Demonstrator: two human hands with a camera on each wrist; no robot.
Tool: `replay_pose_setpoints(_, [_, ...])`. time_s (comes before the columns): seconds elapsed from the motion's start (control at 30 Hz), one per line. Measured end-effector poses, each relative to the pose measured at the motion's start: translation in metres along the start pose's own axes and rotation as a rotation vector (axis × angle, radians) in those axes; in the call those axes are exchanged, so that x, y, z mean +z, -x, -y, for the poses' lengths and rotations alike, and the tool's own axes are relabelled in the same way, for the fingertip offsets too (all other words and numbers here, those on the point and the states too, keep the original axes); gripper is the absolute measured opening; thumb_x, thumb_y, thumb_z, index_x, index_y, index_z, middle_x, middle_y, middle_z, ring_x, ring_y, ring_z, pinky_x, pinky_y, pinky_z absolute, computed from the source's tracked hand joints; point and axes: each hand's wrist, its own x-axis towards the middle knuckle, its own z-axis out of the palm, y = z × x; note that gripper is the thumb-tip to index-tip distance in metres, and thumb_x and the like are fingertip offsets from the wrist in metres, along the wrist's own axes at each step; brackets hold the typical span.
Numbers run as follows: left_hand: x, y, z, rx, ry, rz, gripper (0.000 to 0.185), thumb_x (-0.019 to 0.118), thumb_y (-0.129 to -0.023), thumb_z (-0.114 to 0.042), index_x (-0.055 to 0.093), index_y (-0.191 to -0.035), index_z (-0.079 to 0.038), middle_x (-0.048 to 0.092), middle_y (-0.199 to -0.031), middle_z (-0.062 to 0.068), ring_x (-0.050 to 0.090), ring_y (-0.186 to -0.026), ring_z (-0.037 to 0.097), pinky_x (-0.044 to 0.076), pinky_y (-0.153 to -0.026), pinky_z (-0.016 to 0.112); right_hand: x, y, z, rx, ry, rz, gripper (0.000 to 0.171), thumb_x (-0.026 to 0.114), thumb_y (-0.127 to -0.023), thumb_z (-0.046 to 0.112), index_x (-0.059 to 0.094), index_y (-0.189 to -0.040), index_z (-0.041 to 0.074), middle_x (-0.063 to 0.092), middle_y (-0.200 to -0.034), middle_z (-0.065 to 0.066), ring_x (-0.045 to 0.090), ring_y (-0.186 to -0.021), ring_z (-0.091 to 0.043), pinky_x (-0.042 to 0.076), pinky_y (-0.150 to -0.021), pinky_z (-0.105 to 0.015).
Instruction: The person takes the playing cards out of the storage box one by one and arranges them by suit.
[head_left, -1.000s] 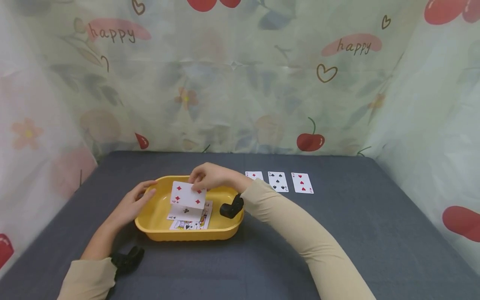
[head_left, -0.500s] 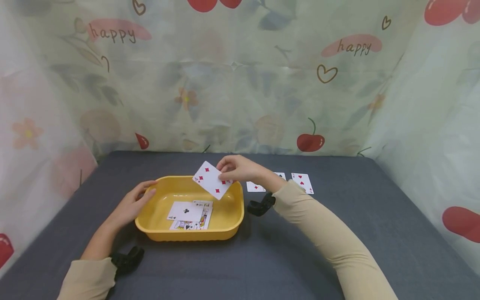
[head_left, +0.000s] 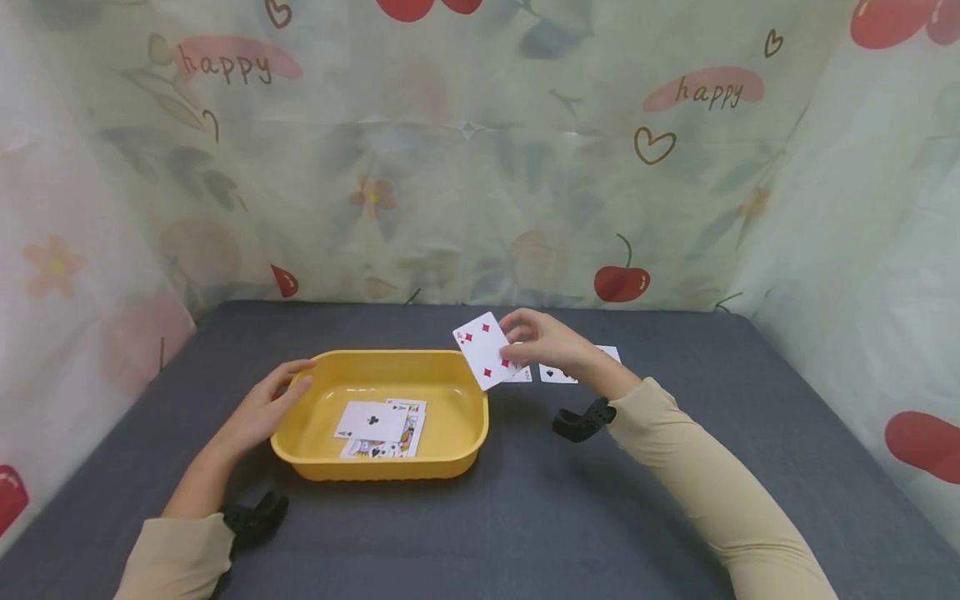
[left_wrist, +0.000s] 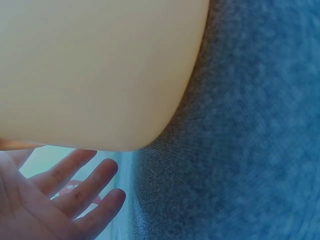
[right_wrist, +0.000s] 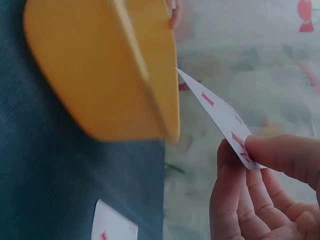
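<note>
My right hand (head_left: 543, 337) pinches a four of diamonds (head_left: 482, 346) by one edge between thumb and fingers. The playing card is tilted, face towards me, in the air by the right rim of a yellow plastic basin (head_left: 390, 472). At the basin's left end my left hand (head_left: 264, 404) holds the rim, thumb over the edge; in the left wrist view several fingers (left_wrist: 87, 192) stretch out beside the outer wall. Inside the basin lie an ace of clubs (head_left: 367, 423) and, partly under it, other face-up cards (head_left: 408, 433), one a picture card.
Right of the basin, a row of cards lies on the dark cloth-covered table (head_left: 525, 517): a diamond card (head_left: 521, 376), a spade card (head_left: 553, 375) and a heart card (head_left: 611, 352), partly hidden by my right hand and arm. A printed curtain (head_left: 465, 208) stands behind.
My right hand has lifted the four of diamonds out of the basin and carried it right, past the rim. The ace of clubs under it is now uncovered. My left hand has stayed put.
</note>
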Motion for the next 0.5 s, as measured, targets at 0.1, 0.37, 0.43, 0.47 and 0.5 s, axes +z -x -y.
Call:
replay_pose_setpoints(0.1, [0.000,0.000,0.000,0.008,0.001,0.001,0.056,0.037,-0.099,-0.041,0.031,-0.143,-0.006,0.041,-0.135,0.029,0.050,-0.115,0.039,0.048,-0.081,0.037,-0.005,0.006,-0.010,0.023,0.000,-0.036,0.053,0.067,-0.084,0.015,0.041,-0.130,0.008,0.061,-0.100,-0.011,0.060,-0.074,-0.014,0.050,-0.073,-0.031])
replay_pose_setpoints(0.37, [0.000,0.000,0.000,0.014,0.000,0.000,0.056,0.037,-0.099,-0.041,0.031,-0.143,-0.006,0.042,-0.134,0.028,0.050,-0.114,0.039,0.048,-0.082,0.037,-0.007,0.019,-0.041,0.034,-0.028,-0.035,0.065,0.069,-0.083,0.011,0.031,-0.137,0.010,0.058,-0.098,-0.011,0.058,-0.071,-0.012,0.049,-0.073,-0.029])
replay_pose_setpoints(0.43, [-0.001,0.000,0.000,0.016,0.001,0.001,0.056,0.037,-0.100,-0.041,0.031,-0.143,-0.006,0.042,-0.134,0.028,0.050,-0.114,0.039,0.048,-0.082,0.037,-0.005,0.022,-0.047,0.030,-0.021,-0.025,0.062,0.069,-0.082,0.011,0.035,-0.134,0.008,0.058,-0.094,-0.009,0.058,-0.069,-0.012,0.049,-0.071,-0.027])
replay_pose_setpoints(0.47, [-0.001,0.000,0.000,0.016,0.000,0.002,0.056,0.037,-0.100,-0.041,0.031,-0.143,-0.006,0.042,-0.134,0.028,0.050,-0.115,0.039,0.048,-0.083,0.037,-0.004,0.023,-0.050,0.022,-0.020,-0.018,0.060,0.069,-0.082,0.010,0.037,-0.132,0.006,0.058,-0.091,-0.008,0.058,-0.068,-0.012,0.048,-0.069,-0.026])
replay_pose_setpoints(0.5, [-0.001,0.000,0.000,0.015,0.000,0.003,0.056,0.037,-0.100,-0.041,0.031,-0.143,-0.006,0.042,-0.134,0.028,0.050,-0.115,0.039,0.048,-0.083,0.037,-0.003,0.025,-0.053,0.015,-0.016,-0.008,0.057,0.069,-0.082,0.010,0.039,-0.130,0.005,0.058,-0.088,-0.007,0.058,-0.068,-0.011,0.048,-0.068,-0.026])
